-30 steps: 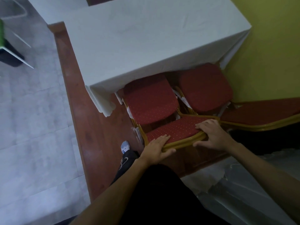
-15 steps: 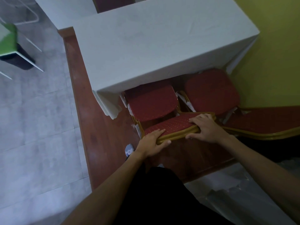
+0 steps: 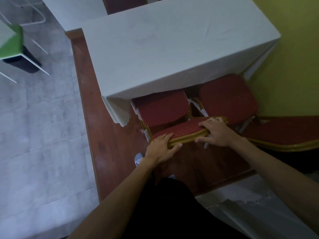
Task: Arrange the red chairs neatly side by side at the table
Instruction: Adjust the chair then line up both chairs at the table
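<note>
Two red chairs with gold frames stand side by side at the white-clothed table point(image 3: 172, 54). The left chair point(image 3: 162, 111) has the front of its seat under the table edge. My left hand point(image 3: 161, 148) grips the left end of its gold-rimmed backrest point(image 3: 184, 128), thumb under the rim. My right hand point(image 3: 215, 133) grips the right end, fingers over the red padding. The right chair point(image 3: 227, 97) sits beside it, its backrest point(image 3: 283, 131) running off to the right.
A raised brown wooden platform point(image 3: 107, 144) carries the table and chairs, with grey tile floor point(image 3: 39, 126) to the left. A yellow wall point(image 3: 293, 66) is close on the right. A green-and-white chair point(image 3: 13, 42) stands far left. Another white table point(image 3: 74, 9) is behind.
The left chair has slid forward, further under the table, with both hands still holding its backrest. The view has moved closer along with it.
</note>
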